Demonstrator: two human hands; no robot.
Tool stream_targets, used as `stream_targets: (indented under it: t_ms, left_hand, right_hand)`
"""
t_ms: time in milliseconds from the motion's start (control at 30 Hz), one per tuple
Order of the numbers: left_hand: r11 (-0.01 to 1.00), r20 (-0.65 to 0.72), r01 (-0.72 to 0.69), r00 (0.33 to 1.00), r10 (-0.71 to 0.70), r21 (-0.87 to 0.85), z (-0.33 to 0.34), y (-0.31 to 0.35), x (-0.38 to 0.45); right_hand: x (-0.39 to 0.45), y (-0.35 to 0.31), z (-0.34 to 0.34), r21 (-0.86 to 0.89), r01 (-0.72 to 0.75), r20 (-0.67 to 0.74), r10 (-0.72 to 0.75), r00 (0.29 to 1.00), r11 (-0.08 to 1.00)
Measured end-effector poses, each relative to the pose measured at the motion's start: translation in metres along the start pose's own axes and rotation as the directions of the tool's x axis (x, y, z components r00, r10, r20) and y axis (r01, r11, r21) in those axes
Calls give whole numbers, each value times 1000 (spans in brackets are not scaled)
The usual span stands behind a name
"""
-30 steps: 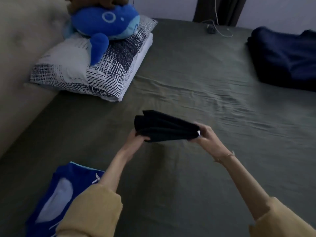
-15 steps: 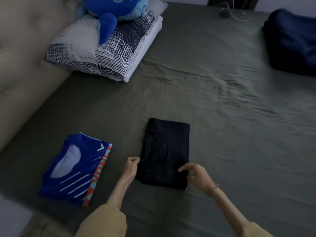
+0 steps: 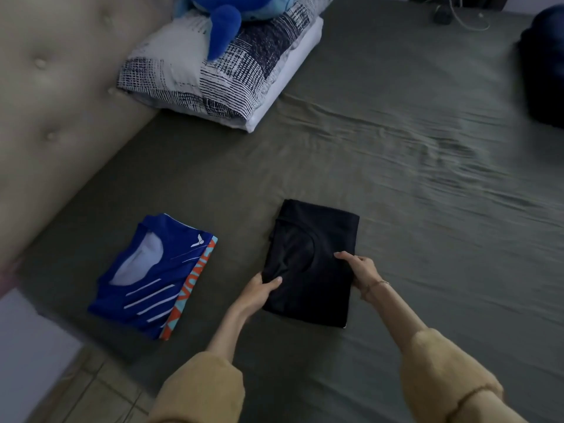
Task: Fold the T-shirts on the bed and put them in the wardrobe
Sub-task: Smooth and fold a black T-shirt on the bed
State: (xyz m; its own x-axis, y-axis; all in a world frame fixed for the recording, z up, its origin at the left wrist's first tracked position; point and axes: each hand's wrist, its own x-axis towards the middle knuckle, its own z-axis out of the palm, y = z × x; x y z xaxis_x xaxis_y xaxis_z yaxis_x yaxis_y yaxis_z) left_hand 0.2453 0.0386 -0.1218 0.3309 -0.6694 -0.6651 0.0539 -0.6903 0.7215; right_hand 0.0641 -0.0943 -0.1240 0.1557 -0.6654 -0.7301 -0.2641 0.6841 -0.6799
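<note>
The folded black T-shirt (image 3: 311,264) lies flat on the bed (image 3: 396,178), long axis running away from the person. The left hand (image 3: 259,290) and right hand (image 3: 360,271) grip opposite side edges (thumbs on top), equally near.

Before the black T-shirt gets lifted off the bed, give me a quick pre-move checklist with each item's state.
1. black T-shirt folded into a rectangle: ok.
2. left hand grips its left edge: ok.
3. right hand grips its right edge: ok.
4. blue T-shirt folded, lying apart on the bed: ok.
5. Fingers fully under the stack: cannot tell.
6. Wardrobe open and reachable: cannot tell, out of view.
</note>
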Motion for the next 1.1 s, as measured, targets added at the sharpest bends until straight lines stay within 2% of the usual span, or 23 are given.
stream_targets:
  t_ms: [100, 200, 367, 600, 800, 900, 1100]
  left_hand:
    - [1000, 31, 6, 999, -5, -31, -14, 2, -5]
    - [999, 95, 44, 995, -41, -32, -31, 7, -12]
    - [999, 142, 39, 989, -35, -27, -76, 26, -29]
    - [999, 67, -35, 997, 34, 22, -166, 36, -51]
    - [997, -10, -81, 997, 81, -7, -263, 26, -74]
    - [997, -14, -66, 998, 66, -37, -311, 8, -79]
    - [997, -3, -14, 1000, 14, -76, -340, -32, -66]
  right_hand:
    - [-12, -7, 5, 126, -46, 204, 19, 979, 991]
    - [-27, -5, 13, 229, -84, 309, 10, 951, 970]
    - [-49, -7, 43, 303, -92, 337, -16, 941, 949]
    - [-81, -31, 120, 318, -17, 423, -126, 897, 948]
    - [-104, -44, 217, 333, 15, 452, -173, 875, 943]
    - [-111, -42, 269, 305, -9, 483, -146, 863, 952]
    - [-105, -21, 303, 218, -33, 475, -76, 877, 975]
